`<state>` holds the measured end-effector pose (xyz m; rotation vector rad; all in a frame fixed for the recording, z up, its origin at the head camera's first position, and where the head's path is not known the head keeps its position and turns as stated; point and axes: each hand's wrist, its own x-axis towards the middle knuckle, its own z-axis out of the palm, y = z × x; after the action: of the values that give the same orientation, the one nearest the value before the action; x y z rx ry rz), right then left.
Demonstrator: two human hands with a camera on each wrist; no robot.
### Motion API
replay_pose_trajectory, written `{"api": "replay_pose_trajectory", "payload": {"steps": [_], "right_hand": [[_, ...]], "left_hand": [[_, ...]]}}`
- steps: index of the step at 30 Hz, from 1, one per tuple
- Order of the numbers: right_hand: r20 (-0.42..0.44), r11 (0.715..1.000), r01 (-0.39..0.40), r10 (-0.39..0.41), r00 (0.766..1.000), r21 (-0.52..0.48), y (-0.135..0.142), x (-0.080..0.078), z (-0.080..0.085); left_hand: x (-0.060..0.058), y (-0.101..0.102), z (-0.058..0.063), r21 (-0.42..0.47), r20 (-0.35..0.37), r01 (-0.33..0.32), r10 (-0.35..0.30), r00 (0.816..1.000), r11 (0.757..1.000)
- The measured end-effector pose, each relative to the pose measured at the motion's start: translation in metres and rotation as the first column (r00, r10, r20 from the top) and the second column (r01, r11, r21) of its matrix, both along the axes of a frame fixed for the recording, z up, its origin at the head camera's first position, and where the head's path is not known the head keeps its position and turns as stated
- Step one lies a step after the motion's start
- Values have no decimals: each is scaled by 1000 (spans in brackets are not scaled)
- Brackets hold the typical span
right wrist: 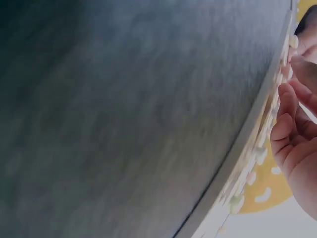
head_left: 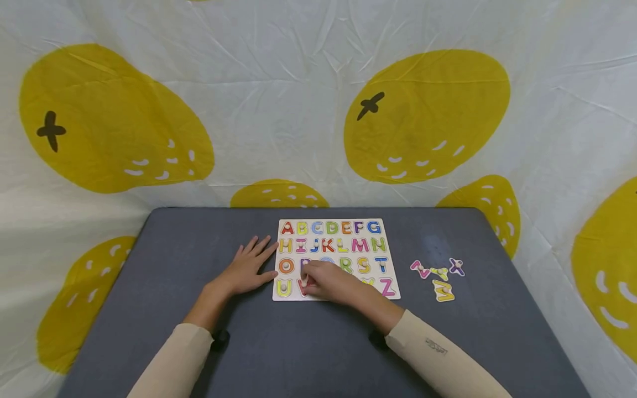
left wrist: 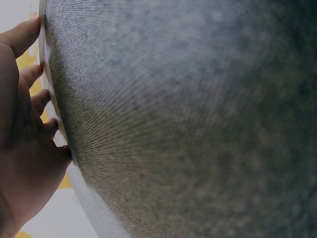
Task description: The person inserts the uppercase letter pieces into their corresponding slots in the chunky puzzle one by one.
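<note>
A white alphabet puzzle board [head_left: 335, 300] lies on the table, with knobbed letter pieces in its upper rows. My right hand [head_left: 332, 281] is over the bottom row, pinching the small knob of a red letter V piece [head_left: 301, 287] between thumb and fingers. Whether that piece sits fully in its slot is hidden by the hand. My left hand [head_left: 247, 267] rests spread on the table, fingertips and thumb touching the board's left edge. In the left wrist view the fingers [left wrist: 30, 37] look straight. The right wrist view shows curled fingers [right wrist: 285, 129] close above the board.
Right of the board lie several loose letter pieces: a pink Z [head_left: 420, 270], a yellow-green Y [head_left: 440, 273], a purple X [head_left: 456, 267] and a yellow W [head_left: 443, 291]. The dark grey table [head_left: 318, 348] ends at a white curtain [head_left: 278, 110] with yellow fruit shapes.
</note>
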<state>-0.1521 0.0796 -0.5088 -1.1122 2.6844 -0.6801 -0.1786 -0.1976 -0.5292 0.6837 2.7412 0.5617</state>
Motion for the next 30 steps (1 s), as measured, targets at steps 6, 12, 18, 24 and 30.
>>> {"api": "replay_pose_trajectory", "payload": {"steps": [6,12,18,24,30], "right_hand": [[39,999,21,-20,999,-38,29,-4,2],[76,993,87,-81,994,-79,62,-8,11],[19,990,119,-118,993,-71,97,-14,14],[-46,982,156,-161,986,-108,143,-15,16],[-87,965,242,-251,964,-97,185,-3,18]], "left_hand": [[1,1,-1,-6,16,-5,5,1000,1000],[1,2,0,3,15,-10,10,1000,1000],[1,1,1,-3,18,-13,14,1000,1000],[1,1,1,7,6,-8,7,1000,1000],[1,0,0,18,6,-3,3,1000,1000]]}}
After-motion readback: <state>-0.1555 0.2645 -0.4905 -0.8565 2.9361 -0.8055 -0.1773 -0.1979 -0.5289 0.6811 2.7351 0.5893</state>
